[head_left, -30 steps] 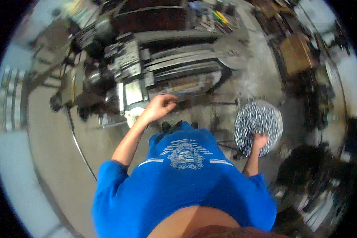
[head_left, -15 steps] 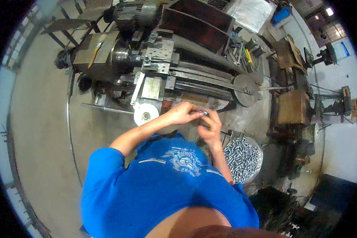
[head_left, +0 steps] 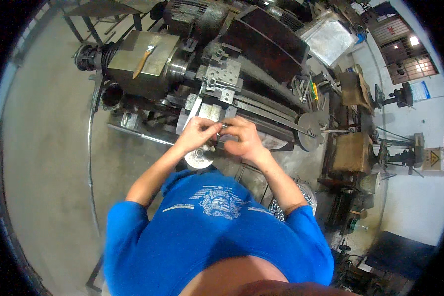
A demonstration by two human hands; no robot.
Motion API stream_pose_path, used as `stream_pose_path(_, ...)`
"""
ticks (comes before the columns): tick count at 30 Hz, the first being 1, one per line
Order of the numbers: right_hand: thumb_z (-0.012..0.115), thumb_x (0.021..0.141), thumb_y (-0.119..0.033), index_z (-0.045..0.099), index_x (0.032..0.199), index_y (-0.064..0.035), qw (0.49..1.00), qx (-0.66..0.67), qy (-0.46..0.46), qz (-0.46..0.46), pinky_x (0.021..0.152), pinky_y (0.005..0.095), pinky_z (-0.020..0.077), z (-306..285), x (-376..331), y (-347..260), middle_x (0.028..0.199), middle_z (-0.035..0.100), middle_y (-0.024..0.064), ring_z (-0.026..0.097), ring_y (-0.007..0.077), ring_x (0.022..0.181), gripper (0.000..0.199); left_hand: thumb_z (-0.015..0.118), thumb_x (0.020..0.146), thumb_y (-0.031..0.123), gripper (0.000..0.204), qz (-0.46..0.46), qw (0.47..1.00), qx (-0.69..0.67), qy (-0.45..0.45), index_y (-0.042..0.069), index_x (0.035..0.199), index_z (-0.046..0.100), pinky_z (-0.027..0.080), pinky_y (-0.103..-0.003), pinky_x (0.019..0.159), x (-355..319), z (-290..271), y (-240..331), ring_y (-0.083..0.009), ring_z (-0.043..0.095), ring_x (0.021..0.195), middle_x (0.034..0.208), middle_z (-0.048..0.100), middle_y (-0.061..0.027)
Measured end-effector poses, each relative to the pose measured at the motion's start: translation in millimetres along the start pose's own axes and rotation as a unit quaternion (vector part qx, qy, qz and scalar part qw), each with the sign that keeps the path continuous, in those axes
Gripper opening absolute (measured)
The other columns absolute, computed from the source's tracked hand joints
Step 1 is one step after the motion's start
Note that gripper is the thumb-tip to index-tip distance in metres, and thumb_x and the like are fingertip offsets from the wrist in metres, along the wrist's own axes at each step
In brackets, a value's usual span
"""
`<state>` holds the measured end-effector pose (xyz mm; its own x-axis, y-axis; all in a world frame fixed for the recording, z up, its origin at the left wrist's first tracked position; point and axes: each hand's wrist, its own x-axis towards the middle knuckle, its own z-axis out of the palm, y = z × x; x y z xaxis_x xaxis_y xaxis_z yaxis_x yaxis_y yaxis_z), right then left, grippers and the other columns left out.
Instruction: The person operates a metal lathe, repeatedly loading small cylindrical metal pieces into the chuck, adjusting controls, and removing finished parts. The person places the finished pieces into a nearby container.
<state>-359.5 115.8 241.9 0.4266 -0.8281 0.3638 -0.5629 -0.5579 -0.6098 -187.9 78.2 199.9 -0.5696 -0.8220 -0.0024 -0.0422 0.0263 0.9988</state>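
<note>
In front of the lathe carriage my hands meet, fingertips nearly touching. Between them shows a small shiny metal pin [head_left: 224, 126], mostly hidden by the fingers. My left hand [head_left: 197, 135] pinches at its left side with thumb and forefinger. Curled around its other side are the fingers of my right hand [head_left: 243, 138]. Just beyond the hands stands the lathe's tool block [head_left: 222, 74], with the chuck [head_left: 178, 68] to its left. A pale round handwheel [head_left: 199, 159] sits below my left hand.
A basin of small metal pins [head_left: 306, 193] is partly hidden behind my right forearm. A wooden-handled brush [head_left: 142, 63] lies on the headstock. Spanners and other tools [head_left: 306, 89] lie at the lathe's right end. A metal bar [head_left: 140, 134] juts out at left.
Both hands have moved left in the view, from beside the carriage to right in front of it, keeping the pin between them. The view has turned, and my right forearm now covers much of the basin.
</note>
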Motion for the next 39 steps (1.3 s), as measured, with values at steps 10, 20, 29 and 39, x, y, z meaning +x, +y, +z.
stream_pose_path(10,0.058,0.051,-0.014,0.065,0.075,-0.0058,0.985,-0.087,-0.117,-0.087,0.071,0.0362,0.0443,19,116,23,0.087,0.059,0.0147,0.055,0.0305,0.081,0.027,0.047,0.085,0.025,0.032,-0.002,0.994,0.096,0.055,-0.003,0.095,0.057,0.042,-0.026,0.066,-24,-107,13,-0.0104,0.053,0.067,0.068,0.059,-0.0051)
stream_pose_path(20,0.057,0.052,-0.019,0.066,0.078,-0.0071,0.938,-0.193,-0.229,0.174,0.067,0.031,0.0467,58,192,108,0.075,0.062,0.0144,0.06,0.0257,0.073,0.029,0.052,0.08,0.025,0.033,-0.18,0.821,0.368,0.398,0.001,0.104,0.055,0.044,-0.029,0.065,-186,-220,6,-0.0193,0.058,0.069,0.077,0.061,-0.0164)
stream_pose_path(29,0.054,0.054,-0.019,0.062,0.069,-0.003,0.954,-0.162,-0.253,0.025,0.063,0.0321,0.0467,60,197,117,0.072,0.06,0.0155,0.059,0.0275,0.068,0.024,0.049,0.082,0.026,0.031,-0.31,0.741,0.421,0.421,0.002,0.1,0.057,0.044,-0.032,0.063,-292,-199,-28,-0.0237,0.059,0.07,0.076,0.06,-0.0166)
stream_pose_path(39,0.06,0.059,-0.012,0.057,0.056,0.0052,0.933,0.184,-0.125,0.284,0.046,0.0271,0.0489,59,206,124,0.055,0.058,0.0113,0.059,0.0161,0.048,0.018,0.055,0.077,0.031,0.033,-0.357,0.765,0.355,0.402,-0.002,0.081,0.056,0.042,-0.035,0.057,-281,-194,-61,-0.025,0.056,0.061,0.063,0.055,-0.0154)
